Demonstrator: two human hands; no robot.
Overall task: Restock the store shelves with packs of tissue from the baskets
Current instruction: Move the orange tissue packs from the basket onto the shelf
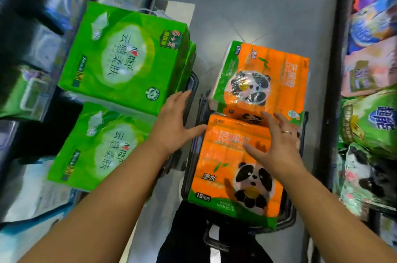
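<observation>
Two green packs (126, 58) stacked over the left basket (192, 90), two orange packs (260, 77) in the right basket (290, 217). Left hand (175, 125) spread, empty, between baskets. Right hand (272, 144) spread above the nearer orange pack (227, 172), contact unclear.

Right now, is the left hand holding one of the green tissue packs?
No, the left hand is open with fingers spread, in the gap between the green packs and the near orange pack.
</observation>
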